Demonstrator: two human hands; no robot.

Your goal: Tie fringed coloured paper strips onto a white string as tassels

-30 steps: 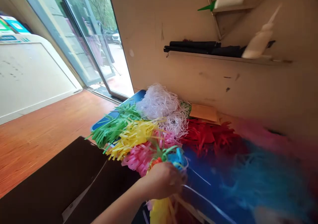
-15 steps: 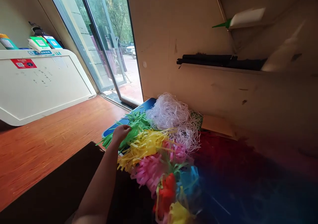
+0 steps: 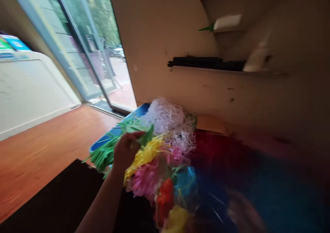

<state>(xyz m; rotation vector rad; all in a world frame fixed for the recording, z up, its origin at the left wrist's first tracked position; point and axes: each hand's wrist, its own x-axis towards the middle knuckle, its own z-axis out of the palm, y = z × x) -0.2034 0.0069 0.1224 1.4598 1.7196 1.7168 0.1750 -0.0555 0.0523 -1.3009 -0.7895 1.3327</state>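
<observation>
Nearest, a crumpled yellow bunch (image 3: 177, 219) of thin, paper-like strips, and off to its right a smeared right hand (image 3: 244, 212), too blurred to tell open from closed, or any hold. Just beyond, a ragged orange-red bunch (image 3: 165, 198), a loose light-blue bunch (image 3: 185, 181) and a frilly pink bunch (image 3: 146, 179). Past a flat dark panel (image 3: 51, 191), a left hand (image 3: 126, 150), nearly closed, fingertips pinched on a short green tuft (image 3: 146, 136); around it, a heap of flat green strips (image 3: 103, 155), with a smooth yellow fringe (image 3: 149, 150) just beside. Further back, a springy tangle of fine white strands (image 3: 165, 116). Beneath green and white, a round-cornered blue surface (image 3: 95, 145), tray or tabletop unclear. To the right, dim red strips (image 3: 213, 150); behind, a flat brown piece (image 3: 210, 123), cardboard-like. On a narrow shelf, black rolls (image 3: 196, 61) and a white long-nozzled bottle (image 3: 256, 59), contents hidden; above, a green-tipped white bottle (image 3: 228, 23), lying sideways.
</observation>
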